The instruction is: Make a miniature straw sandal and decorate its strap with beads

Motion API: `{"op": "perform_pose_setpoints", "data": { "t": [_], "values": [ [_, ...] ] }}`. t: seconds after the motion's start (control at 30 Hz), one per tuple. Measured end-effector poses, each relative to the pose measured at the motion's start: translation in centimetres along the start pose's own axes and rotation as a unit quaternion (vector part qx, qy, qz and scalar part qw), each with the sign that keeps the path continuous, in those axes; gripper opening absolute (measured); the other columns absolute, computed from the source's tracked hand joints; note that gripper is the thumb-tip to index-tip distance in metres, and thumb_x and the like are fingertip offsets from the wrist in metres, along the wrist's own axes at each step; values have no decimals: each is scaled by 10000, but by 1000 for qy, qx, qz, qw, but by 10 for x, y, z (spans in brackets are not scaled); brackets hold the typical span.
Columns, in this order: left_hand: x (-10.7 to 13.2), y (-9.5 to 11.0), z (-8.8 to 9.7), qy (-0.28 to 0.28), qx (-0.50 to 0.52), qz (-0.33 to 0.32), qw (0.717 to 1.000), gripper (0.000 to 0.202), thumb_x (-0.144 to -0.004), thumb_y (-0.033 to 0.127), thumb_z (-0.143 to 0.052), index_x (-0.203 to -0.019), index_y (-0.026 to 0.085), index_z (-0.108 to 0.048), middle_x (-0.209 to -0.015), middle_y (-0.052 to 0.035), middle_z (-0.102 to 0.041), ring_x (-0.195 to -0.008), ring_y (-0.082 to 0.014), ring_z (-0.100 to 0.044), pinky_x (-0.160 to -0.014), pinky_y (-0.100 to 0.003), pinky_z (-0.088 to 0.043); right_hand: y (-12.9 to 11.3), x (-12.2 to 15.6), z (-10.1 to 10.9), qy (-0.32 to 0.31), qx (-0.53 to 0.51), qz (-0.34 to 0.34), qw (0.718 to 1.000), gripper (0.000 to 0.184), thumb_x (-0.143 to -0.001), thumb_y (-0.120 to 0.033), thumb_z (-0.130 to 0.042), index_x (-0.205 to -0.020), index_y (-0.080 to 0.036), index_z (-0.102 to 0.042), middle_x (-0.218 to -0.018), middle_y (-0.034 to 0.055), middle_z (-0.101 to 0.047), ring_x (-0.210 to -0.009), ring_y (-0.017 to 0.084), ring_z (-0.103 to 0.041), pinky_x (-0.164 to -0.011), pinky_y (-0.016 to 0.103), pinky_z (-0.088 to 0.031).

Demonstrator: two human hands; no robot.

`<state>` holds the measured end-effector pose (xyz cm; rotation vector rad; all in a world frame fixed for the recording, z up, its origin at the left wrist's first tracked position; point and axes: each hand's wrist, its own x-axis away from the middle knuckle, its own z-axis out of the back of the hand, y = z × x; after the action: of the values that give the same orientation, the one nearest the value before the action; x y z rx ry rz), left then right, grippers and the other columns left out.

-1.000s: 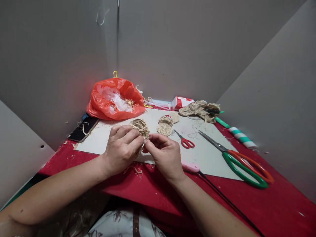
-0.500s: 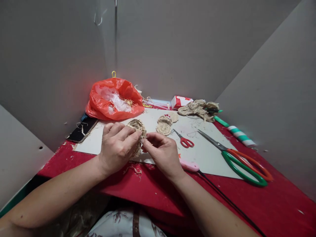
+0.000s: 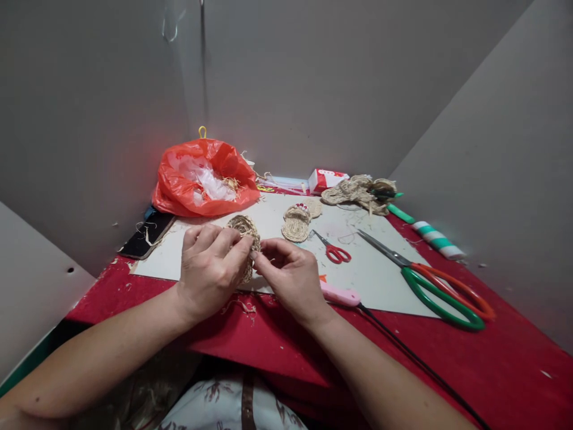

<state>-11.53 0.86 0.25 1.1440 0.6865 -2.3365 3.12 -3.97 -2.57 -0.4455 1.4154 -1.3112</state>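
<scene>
A braided straw piece [image 3: 244,224], rounded and tan, is held up over the white board [image 3: 188,266]. My left hand [image 3: 212,266] is closed around its left side, hiding much of it. Against the right edge of the piece, the thumb and forefinger of my right hand [image 3: 293,278] are pinched together. What lies between those fingertips is too small to make out. Just beyond my right hand lies a small straw slipper [image 3: 296,226] with red and white beads, touching a flat straw oval [image 3: 314,208]. Small red-handled scissors [image 3: 336,254] rest to the right.
Large shears [image 3: 409,264] with green and orange handles lie at right. A pink-handled tool [image 3: 342,294] trails a black cord. Behind stand a red plastic bag [image 3: 172,194] and a red-white box [image 3: 326,179], beside braided straw pieces [image 3: 347,192]. A dark phone [image 3: 145,240] lies left.
The whole view has shifted slightly, so everything sits a little further left and up. Both hands keep nearly the same hold at the straw piece.
</scene>
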Motion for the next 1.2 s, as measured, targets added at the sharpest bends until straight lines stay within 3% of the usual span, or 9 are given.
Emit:
{"op": "perform_pose_setpoints", "data": {
  "t": [0.4, 0.7, 0.77, 0.9, 0.97, 1.03, 1.13, 1.2],
  "values": [
    [-5, 0, -4, -85, 49, 63, 993, 110, -829, 206, -556, -863, 170, -655, -835, -77, -646, -783, -248, -500, -713, -398, -339, 2, 2, -3, -2, 13, 12, 1000, 66, -767, -224, -628, -726, -187, -664, -652, -2, -669, -565, 133, -597, -565, 233, -479],
    [-4, -2, -8, -116, 93, 90, 985, 120, -844, 185, -530, -822, 170, -647, -822, -74, -638, -783, -241, -505, -700, -389, -354, 3, 2, -3, -17, 0, -10, 1000, 66, -751, -229, -645, -704, -188, -665, -635, -10, -658, -563, 133, -588, -573, 235, -484],
    [-5, -3, -5, -95, 122, 98, 983, 116, -849, 185, -543, -865, 176, -657, -847, -66, -646, -801, -234, -525, -725, -390, -369, 5, -1, -1, -17, -14, -21, 1000, 74, -753, -249, -654, -723, -184, -672, -652, -2, -669, -571, 136, -596, -568, 238, -495],
    [-7, -10, 1, 43, 182, 144, 972, 159, -836, 184, -600, -988, 186, -648, -933, -60, -652, -894, -219, -566, -836, -386, -415, 6, -5, 1, 8, -43, -42, 998, 125, -754, -296, -668, -755, -171, -675, -679, 16, -669, -574, 144, -607, -552, 254, -521],
    [-9, -15, 3, 85, 200, 165, 962, 169, -840, 196, -610, -1008, 192, -632, -969, -59, -662, -939, -216, -578, -872, -376, -429, 6, -6, 2, 10, -56, -46, 997, 138, -749, -306, -677, -757, -168, -683, -674, 17, -669, -569, 148, -615, -540, 260, -529],
    [-10, -21, 3, 56, 214, 178, 959, 159, -851, 242, -615, -1005, 204, -624, -986, -50, -679, -956, -215, -591, -885, -371, -431, 4, -6, 2, 3, -66, -47, 997, 131, -743, -299, -687, -770, -171, -702, -693, 21, -688, -584, 152, -629, -544, 260, -537],
    [-12, -28, 2, -47, 240, 197, 949, 173, -832, 329, -650, -960, 213, -638, -917, -25, -704, -902, -212, -617, -862, -374, -434, 2, -6, 3, -8, -77, -44, 996, 109, -735, -276, -700, -788, -185, -727, -747, 22, -722, -625, 154, -650, -562, 250, -541],
    [-12, -30, 2, -82, 277, 213, 934, 166, -816, 331, -668, -925, 208, -647, -858, -15, -707, -837, -200, -632, -821, -359, -451, 2, -6, 5, -12, -80, -45, 996, 105, -732, -267, -704, -795, -189, -736, -762, 23, -733, -635, 157, -659, -570, 249, -543]
  ]
}}
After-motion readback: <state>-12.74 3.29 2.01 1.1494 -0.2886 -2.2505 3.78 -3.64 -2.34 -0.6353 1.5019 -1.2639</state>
